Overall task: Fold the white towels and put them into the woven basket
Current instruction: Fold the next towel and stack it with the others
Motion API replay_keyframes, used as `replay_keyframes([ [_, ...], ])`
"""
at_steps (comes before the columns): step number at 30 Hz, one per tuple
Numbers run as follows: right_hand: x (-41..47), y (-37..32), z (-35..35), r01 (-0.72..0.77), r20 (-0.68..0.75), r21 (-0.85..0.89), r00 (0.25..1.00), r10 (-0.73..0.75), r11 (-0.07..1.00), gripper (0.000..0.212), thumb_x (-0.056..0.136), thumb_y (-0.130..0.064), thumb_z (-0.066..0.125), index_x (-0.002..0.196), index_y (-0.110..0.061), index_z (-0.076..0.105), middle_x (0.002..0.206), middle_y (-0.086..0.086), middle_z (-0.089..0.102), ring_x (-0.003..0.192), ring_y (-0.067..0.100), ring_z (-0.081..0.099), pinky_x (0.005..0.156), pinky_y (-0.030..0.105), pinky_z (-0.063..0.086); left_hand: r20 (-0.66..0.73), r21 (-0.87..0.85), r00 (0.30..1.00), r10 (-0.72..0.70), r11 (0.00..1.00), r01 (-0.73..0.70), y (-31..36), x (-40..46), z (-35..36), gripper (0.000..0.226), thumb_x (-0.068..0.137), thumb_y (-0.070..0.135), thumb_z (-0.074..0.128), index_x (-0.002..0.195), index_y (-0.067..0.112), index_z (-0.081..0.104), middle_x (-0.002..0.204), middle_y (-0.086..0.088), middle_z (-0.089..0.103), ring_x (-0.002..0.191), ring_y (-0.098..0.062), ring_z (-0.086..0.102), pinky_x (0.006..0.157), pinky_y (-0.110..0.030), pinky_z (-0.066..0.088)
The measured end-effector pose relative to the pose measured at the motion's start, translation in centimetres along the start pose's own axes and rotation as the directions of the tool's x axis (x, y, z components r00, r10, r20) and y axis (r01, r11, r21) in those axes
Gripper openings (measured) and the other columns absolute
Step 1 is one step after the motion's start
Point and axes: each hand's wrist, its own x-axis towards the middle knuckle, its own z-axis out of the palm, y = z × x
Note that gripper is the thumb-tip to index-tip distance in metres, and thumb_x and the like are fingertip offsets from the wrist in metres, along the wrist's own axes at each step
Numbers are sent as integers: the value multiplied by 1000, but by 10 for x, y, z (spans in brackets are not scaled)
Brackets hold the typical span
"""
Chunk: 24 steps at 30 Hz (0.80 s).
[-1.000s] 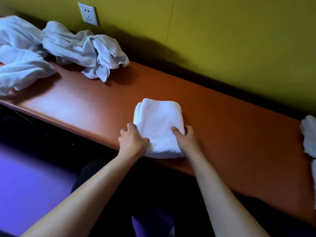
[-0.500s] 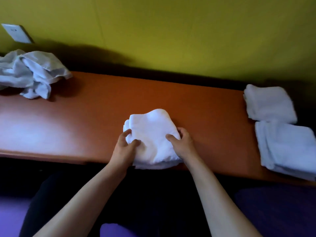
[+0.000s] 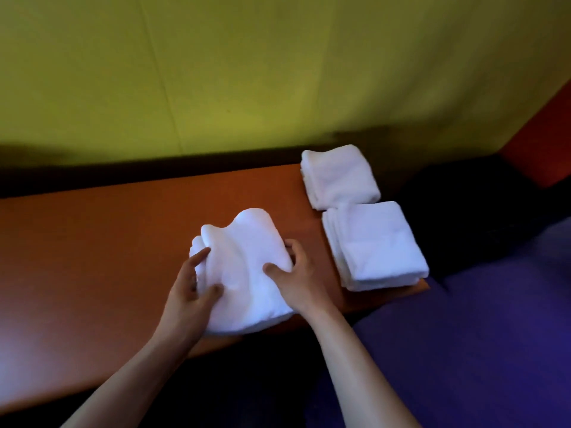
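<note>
A folded white towel [image 3: 244, 267] is held just above the orange-brown table [image 3: 92, 257], bulging upward in the middle. My left hand [image 3: 193, 291] grips its left edge, thumb on top and fingers along the side. My right hand [image 3: 298, 279] grips its right edge, thumb on top and fingers curled under. Two folded white towels lie at the table's right end: one at the back [image 3: 340, 176] and a thicker stack [image 3: 375, 245] in front of it. No woven basket is in view.
A yellow-green wall [image 3: 278, 72] runs behind the table. Past the table's right end there is a dark gap and a purple surface [image 3: 479, 335]. An orange panel [image 3: 543, 140] stands at the far right.
The view has swung right, so the crumpled towels at the left have left the frame. Both hands have lifted the folded towel and carried it right, toward the folded stacks.
</note>
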Motion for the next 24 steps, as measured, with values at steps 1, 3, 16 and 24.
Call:
replay_keyframes([
  [1,1,0,-11,19,-20,13,1000,-18,1000,56,83,-34,73,134,-30,49,125,-9,61,112,14,59,87,28,45,3,7,999,35,999,-35,6,1,7,53,88,19,68,126,52,53,125,7,62,109,-18,65,83,-39,56],
  [3,3,-1,-32,60,-87,43,995,-56,997,55,81,-36,74,131,-34,50,119,-14,63,107,9,60,86,26,46,25,38,993,116,992,-117,18,4,22,56,87,23,68,135,47,50,126,8,63,109,-15,66,83,-40,57],
  [16,114,-23,-166,177,-300,71,942,-148,982,37,83,-20,75,116,-27,59,104,-6,67,99,17,65,82,29,51,133,127,944,303,939,-319,109,125,143,65,91,6,63,146,28,39,124,-3,61,107,-17,63,82,-28,50],
  [24,213,-11,-219,228,-403,-210,866,-297,951,54,84,-28,73,135,-25,56,126,1,64,116,21,60,102,37,48,213,194,919,331,908,-372,123,224,207,69,85,27,69,146,31,36,109,-11,61,103,-35,64,81,-39,53],
])
